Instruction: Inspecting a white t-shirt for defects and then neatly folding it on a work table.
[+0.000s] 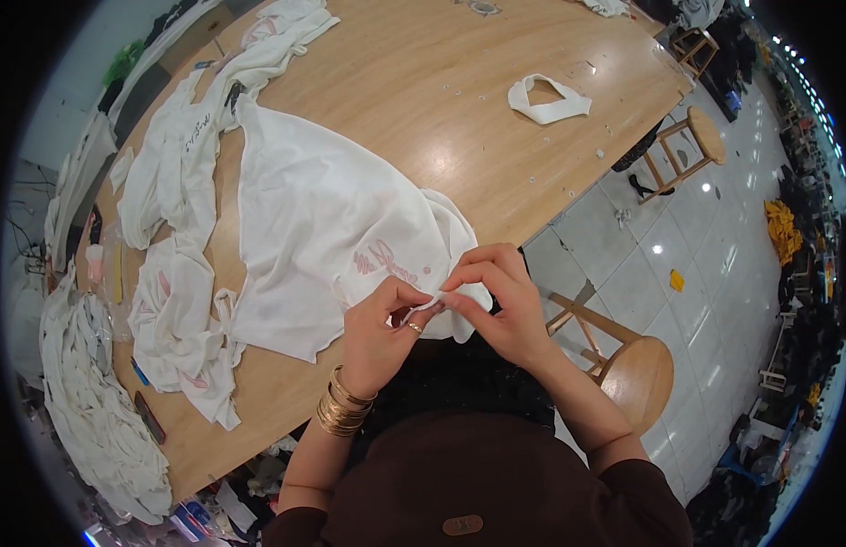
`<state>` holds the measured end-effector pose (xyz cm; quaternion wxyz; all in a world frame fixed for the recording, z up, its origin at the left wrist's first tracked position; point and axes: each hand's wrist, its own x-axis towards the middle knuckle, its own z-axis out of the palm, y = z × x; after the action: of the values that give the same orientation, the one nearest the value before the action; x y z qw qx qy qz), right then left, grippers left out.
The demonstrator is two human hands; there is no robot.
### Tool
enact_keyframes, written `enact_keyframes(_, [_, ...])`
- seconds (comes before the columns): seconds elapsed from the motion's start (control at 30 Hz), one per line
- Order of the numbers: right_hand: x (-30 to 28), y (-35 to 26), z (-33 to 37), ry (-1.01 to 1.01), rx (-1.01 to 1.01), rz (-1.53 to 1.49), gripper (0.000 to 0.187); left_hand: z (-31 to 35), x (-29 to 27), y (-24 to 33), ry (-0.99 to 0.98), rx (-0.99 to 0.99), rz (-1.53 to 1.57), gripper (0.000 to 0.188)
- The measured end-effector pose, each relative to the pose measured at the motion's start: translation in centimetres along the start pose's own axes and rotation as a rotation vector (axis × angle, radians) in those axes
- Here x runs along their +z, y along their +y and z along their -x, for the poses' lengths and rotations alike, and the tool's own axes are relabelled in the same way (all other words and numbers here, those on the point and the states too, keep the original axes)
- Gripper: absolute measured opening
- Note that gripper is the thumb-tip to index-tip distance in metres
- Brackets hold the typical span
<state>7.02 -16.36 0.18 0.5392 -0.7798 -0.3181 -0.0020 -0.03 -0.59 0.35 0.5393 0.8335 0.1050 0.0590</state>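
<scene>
A white garment (323, 201) with pinkish-red lettering is spread across the near part of the table, its right end bunched at the edge close to my body. My left hand (382, 333), wearing a ring and gold bangles, is closed in a pinch on a narrow fold of its hem or seam. Fingertips almost meeting the left ones, my right hand (500, 301) also pinches that fold from the right. Whether anything small lies between the fingertips is hidden.
More white garments (172, 301) lie along the table's left side, beside a large white pile (99, 410). A white looped band (549, 109) rests on the far right of the wooden table (423, 118). Wooden stools (637, 378) stand on the tiled floor to the right.
</scene>
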Motion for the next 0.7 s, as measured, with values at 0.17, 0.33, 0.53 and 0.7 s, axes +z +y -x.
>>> enact_keyframes(0.17, [0.2, 0.0, 0.1, -0.090, -0.076, 0.142, 0.012, 0.0, 0.1, 0.1, 0.023, 0.106, -0.081, 0.014])
enact_keyframes(0.33, [0.4, 0.2, 0.3, -0.011, 0.029, -0.019, 0.016, 0.1, -0.1, 0.4, 0.027, 0.142, -0.095, 0.016])
enact_keyframes(0.53, [0.3, -0.8, 0.3, -0.076, -0.091, 0.161, 0.016, 0.2, 0.1, 0.2, 0.035, 0.164, -0.110, 0.015])
enact_keyframes(0.7, [0.5, -0.4, 0.4, -0.047, -0.089, 0.199, 0.016, 0.2, 0.2, 0.1, 0.034, 0.205, -0.152, 0.017])
